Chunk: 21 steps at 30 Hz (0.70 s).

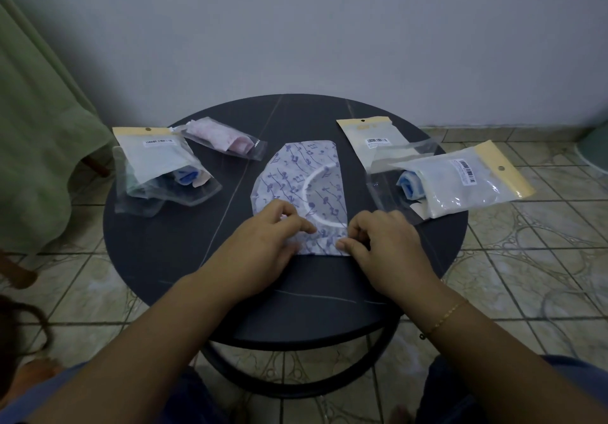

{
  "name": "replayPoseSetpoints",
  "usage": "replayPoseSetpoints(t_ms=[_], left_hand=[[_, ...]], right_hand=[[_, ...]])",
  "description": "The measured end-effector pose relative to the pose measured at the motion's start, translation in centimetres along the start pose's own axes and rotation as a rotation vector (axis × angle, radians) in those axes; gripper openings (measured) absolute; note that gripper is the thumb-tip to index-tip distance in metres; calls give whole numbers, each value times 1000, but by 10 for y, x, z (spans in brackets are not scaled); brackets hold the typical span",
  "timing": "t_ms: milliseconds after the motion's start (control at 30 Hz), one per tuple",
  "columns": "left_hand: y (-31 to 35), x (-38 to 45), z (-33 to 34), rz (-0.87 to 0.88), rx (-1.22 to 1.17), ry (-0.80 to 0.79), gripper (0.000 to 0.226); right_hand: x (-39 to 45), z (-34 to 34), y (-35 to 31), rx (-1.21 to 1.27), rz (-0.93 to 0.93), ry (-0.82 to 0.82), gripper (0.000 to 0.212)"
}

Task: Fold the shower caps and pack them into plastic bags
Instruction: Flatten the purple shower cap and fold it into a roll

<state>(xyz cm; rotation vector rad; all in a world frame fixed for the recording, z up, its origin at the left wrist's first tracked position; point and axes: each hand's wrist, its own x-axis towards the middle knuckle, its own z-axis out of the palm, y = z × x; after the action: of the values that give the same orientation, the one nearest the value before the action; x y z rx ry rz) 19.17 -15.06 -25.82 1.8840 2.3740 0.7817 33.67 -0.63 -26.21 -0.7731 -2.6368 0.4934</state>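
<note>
Both of my forearms come up from the bottom edge, and past them I see the round dark table [158, 242], the biggest thing in view and my landmark for everything else.

At the table's middle lies the shower cap [296, 180], white with a purple flower print, folded flat into a half-round shape. Its long axis runs from the table's near edge toward the far edge; the straight folded side faces the table's right, the curved side faces its left, and the white elastic band shows as an arc on top.

On the right side of the table sits a clear packed bag [460, 183] with a yellow header and barcode label, a blue cap rolled inside; its header end overhangs the table's right rim. Just behind it, toward the far right of the table, a flat empty bag [368, 141] lies with its header pointing away from me.

On the table's left side another bag [158, 164] holds blue and dark material, one corner past the rim. Beside it, toward the far left, a smaller clear pouch [223, 139] holds a pink cap.

My left hand [266, 246] rests on the cap's near left corner, fingers curled and pinching the fabric. My right hand [381, 242] is at the near right corner, thumb and fingertips pinching the cap's edge. A thin gold bracelet [447, 315] circles my right wrist.
</note>
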Motion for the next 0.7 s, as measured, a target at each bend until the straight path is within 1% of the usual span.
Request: replayPoseSetpoints(t_ms=[100,233,300,367,400,500,567,633,700], left_hand=[[5,3,2,135,93,-46,39],[10,7,6,78,103,-111,46],[11,10,7,85,127,-103,52],[10,13,8,105,146,-79,49],[10,14,9,115,156,-65,45],[11,17,10,143,190,-32,40],[11,18,10,154,204,-7,39],[10,19,10,130,211,27,40],[13,20,8,71,213,32,42]], right_hand=[[-1,2,1,-61,-77,36,16],[-1,1,2,-101,-117,51,15],[-1,2,3,-112,-126,53,14],[-1,2,4,-112,-132,55,16],[-1,1,5,-110,-136,51,21],[-1,-3,8,-121,-165,10,49],[-2,-4,9,-156,-202,-11,61],[-1,-5,10,-165,-212,-19,63],[0,-5,9,-116,-194,-9,55]])
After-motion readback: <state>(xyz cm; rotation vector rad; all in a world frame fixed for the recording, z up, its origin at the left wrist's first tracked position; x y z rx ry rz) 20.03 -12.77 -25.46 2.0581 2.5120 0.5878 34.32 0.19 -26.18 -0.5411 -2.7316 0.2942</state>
